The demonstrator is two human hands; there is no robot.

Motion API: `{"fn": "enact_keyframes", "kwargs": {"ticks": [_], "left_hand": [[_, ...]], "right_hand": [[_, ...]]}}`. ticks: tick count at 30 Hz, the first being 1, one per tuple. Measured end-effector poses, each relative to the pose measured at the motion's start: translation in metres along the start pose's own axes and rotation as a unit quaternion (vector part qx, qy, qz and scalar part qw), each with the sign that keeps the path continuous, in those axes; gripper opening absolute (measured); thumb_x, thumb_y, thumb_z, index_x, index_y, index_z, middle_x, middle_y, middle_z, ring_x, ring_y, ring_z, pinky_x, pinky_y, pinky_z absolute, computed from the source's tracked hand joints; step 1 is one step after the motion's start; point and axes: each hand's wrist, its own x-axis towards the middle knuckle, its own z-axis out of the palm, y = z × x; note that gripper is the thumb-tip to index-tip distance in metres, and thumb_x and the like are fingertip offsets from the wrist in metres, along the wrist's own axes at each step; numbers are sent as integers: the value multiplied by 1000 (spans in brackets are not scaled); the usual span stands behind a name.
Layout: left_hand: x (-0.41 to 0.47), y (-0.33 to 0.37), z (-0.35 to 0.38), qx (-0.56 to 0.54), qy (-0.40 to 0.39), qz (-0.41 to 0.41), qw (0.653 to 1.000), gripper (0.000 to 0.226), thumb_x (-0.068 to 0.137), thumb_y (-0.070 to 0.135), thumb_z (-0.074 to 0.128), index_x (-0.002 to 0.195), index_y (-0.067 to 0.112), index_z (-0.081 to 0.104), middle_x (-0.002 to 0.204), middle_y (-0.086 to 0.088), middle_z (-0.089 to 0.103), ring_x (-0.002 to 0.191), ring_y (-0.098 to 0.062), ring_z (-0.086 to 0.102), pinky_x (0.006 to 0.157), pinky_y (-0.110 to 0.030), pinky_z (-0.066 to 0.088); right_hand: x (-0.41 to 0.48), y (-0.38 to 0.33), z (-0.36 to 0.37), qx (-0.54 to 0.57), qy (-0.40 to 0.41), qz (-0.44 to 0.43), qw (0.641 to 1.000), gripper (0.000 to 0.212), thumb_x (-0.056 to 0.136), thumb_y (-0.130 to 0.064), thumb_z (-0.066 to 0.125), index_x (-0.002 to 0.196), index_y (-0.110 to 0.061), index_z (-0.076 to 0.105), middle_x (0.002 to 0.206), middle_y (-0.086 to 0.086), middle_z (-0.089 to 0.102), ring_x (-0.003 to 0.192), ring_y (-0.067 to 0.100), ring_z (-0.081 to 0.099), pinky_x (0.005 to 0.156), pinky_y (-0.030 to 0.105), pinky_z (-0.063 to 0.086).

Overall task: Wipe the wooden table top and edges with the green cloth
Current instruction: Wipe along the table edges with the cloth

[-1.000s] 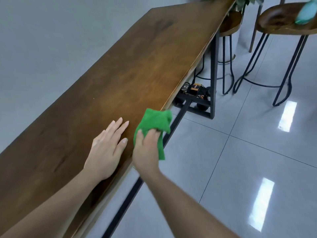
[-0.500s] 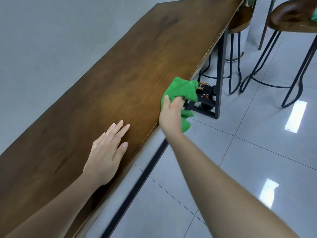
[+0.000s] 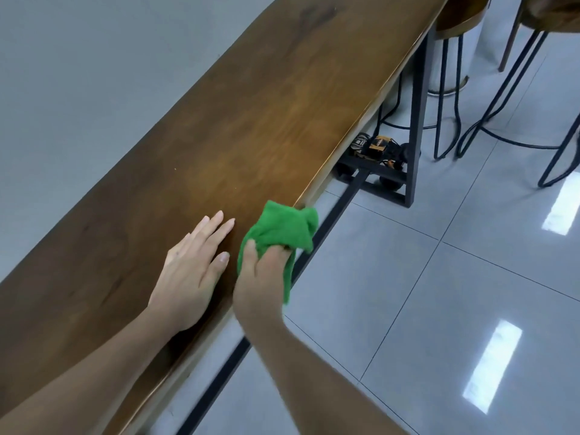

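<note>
Long wooden counter (image 3: pixel 251 127), dark brown, runs from the near left to the far right of the view; a grey wall lies along its far long edge.

Right hand (image 3: pixel 262 277) is clenched around the green cloth (image 3: pixel 281 232). The cloth is bunched, pressed over the near long edge of the counter, part lying on the top surface and part hanging down past the edge over the floor. The thumb lies on the counter side of the cloth; the fingers wrap the outer side and are mostly buried in the fabric.

Left hand (image 3: pixel 191 268) lies flat on the counter top, palm down, fingers extended and close together, holding nothing. It sits just beside the cloth, further in from the near edge. The left forearm rests along the counter toward the near end.

Under the counter: a black metal frame (image 3: pixel 414 127) with an upright leg and a low floor rail running beneath the near edge. A small yellow-and-black toy vehicle (image 3: pixel 376 149) sits at the base of the leg.

Beyond the leg, off the far part of the near edge, stand bar stools (image 3: pixel 452 98) with thin black wire legs and wooden seats, cut off by the top of the view. Floor (image 3: pixel 439 309) is glossy grey tile with bright ceiling-light reflections.
</note>
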Motion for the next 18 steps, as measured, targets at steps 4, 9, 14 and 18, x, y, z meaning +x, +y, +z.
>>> {"fn": "enact_keyframes", "kwargs": {"ticks": [4, 9, 14, 18], "left_hand": [[-1, 7, -3, -3, -8, -9, 1000, 56, 117, 48, 23, 173, 40, 28, 180, 28, 12, 168, 0, 3, 134, -40, 11], [-1, 7, -4, -5, -7, -9, 1000, 56, 117, 47, 22, 173, 40, 28, 180, 27, 13, 168, -1, 4, 134, -41, 10], [-2, 7, -3, -9, -2, -6, 1000, 55, 118, 47, 23, 172, 40, 28, 180, 26, 15, 168, -2, 5, 136, -46, 13], [-1, 4, -1, -8, 3, 1, 1000, 56, 117, 49, 22, 172, 41, 27, 180, 25, 15, 169, -4, 6, 136, -48, 15]], "right_hand": [[116, -37, -41, -32, 38, -13, 999, 53, 115, -21, 51, 159, 1, 33, 163, 19, 36, 148, 29, 40, 116, 19, 21], [199, -60, -71, -66, 57, -33, 996, 62, 116, -25, 47, 167, 0, 22, 175, 18, 17, 155, 27, 33, 112, 19, 21], [179, -58, -64, -54, 58, -15, 997, 53, 118, -29, 42, 161, -1, 30, 173, 16, 23, 146, 27, 44, 96, 17, 24], [107, -41, -41, -40, 38, -32, 998, 41, 117, -24, 46, 150, 1, 41, 150, 10, 39, 130, 18, 45, 98, 16, 24]]}}
